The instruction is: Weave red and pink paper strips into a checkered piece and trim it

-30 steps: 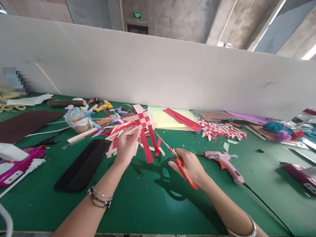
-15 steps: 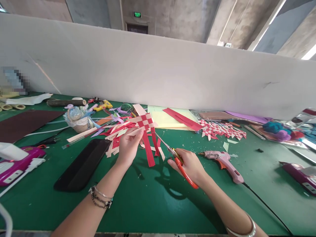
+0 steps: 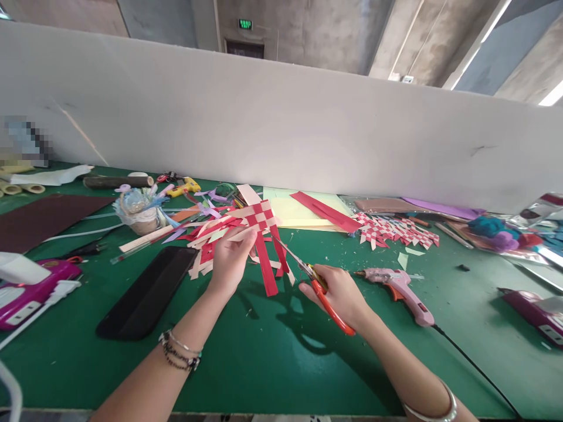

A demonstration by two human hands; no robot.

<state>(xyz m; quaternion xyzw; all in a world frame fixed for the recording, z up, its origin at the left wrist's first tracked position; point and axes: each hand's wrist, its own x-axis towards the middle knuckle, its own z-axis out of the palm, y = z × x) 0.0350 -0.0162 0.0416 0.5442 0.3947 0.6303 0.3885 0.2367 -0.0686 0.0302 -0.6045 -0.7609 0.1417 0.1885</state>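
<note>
Woven paper (image 3: 260,215) dipped slightly – L hand (image 3: 231,258) pinching it, R hand (image 3: 341,293) gripping scissors (image 3: 316,287) – prob touching red strip (image 3: 281,254).

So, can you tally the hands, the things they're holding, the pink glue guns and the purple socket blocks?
Hands: 2 (left hand, right hand)
Held scissors: 1
Held woven paper piece: 1
Pink glue gun: 1
Purple socket blocks: 2 (left block, right block)
Total: 7

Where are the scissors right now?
In the head view, the scissors are in the right hand, tips by the woven paper, with the pink glue gun to the right.
</note>
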